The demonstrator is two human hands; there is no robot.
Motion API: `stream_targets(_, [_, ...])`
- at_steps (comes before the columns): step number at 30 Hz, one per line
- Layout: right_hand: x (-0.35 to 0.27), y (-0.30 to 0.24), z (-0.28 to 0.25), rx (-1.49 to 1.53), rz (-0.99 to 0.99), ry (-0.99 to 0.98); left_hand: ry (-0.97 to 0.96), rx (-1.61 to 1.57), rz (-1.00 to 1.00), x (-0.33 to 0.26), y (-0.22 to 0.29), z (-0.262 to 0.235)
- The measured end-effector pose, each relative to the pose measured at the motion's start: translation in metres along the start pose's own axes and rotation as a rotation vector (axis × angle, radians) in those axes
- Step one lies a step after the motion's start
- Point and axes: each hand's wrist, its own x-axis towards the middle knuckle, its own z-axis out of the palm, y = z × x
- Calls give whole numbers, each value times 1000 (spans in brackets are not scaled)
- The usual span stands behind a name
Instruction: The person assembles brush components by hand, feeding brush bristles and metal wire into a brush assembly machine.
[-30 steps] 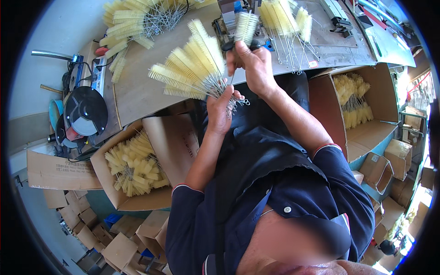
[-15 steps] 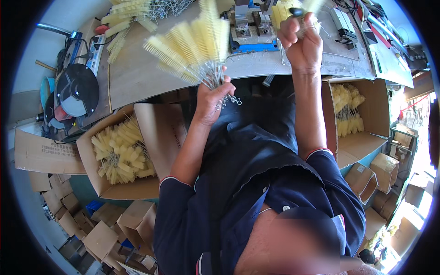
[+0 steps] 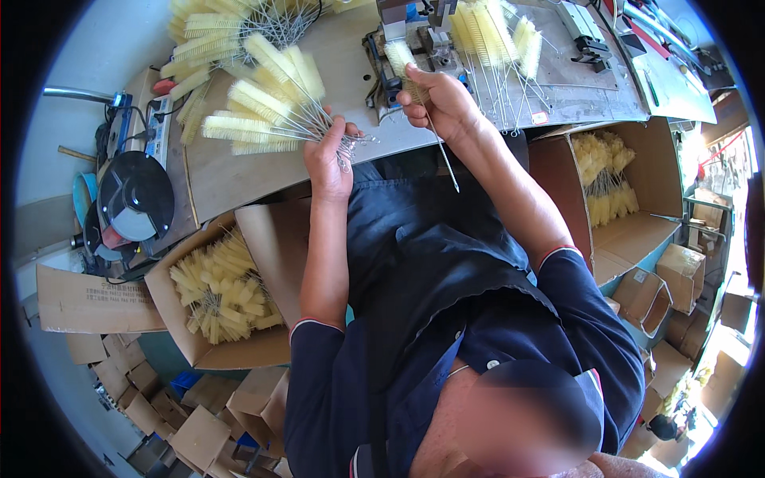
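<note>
Wire handles of a fanned bunch of yellow bottle brushes (image 3: 267, 103) are gripped in my left hand (image 3: 328, 163). The bristle heads spread to the left and away from me, and the looped wire ends stick out at the right of the fist. My right hand (image 3: 445, 99) pinches a single bottle brush (image 3: 400, 57) between thumb and fingers. Its bristle head points up and away, while its bare wire slants down toward my apron. Just beyond this brush stands a metal clamping fixture (image 3: 437, 49) on the workbench.
More brushes (image 3: 488, 36) lie right of the fixture, with another heap (image 3: 215, 32) at the back left. Open cartons of brushes flank me, a left carton (image 3: 183, 319) and a right carton (image 3: 629, 243). A round black-guarded machine (image 3: 135, 195) stands at the left.
My right hand has come left and nearer from the back right, bringing one brush. My left hand has shifted left, and its bunch now leans farther left.
</note>
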Motion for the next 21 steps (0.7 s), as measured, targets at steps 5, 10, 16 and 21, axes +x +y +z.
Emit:
stream_targets(5, [23,-13,-13,118,-28,-38,-21,-19,10,2,-7,-4])
stream_targets(10, [21,-13,-18,46,1,-21,-4,-46,-2,4,-7,-8])
stream_targets(16, [-7,-16,-12,226,39,-183,5,-54,-5,3,-6,-5])
stream_targets(21, [3,-1,-12,229,163,-169,10,-42,8,4,-8,-7])
